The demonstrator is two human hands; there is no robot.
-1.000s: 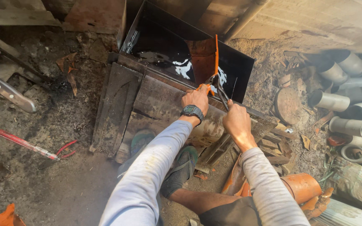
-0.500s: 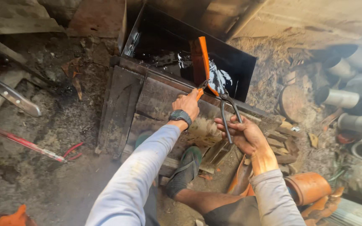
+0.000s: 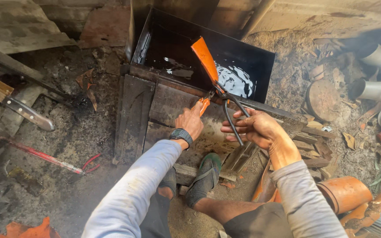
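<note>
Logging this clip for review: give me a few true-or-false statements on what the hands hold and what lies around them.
1. The right hand grips dark tongs. True.
2. The tongs hold a glowing orange blade over a black tank. True.
3. The left hand is bare at the wrist. False: it wears a dark watch.
4. The clay pipe stands inside the tank. False: it lies on the ground, lower right.
</note>
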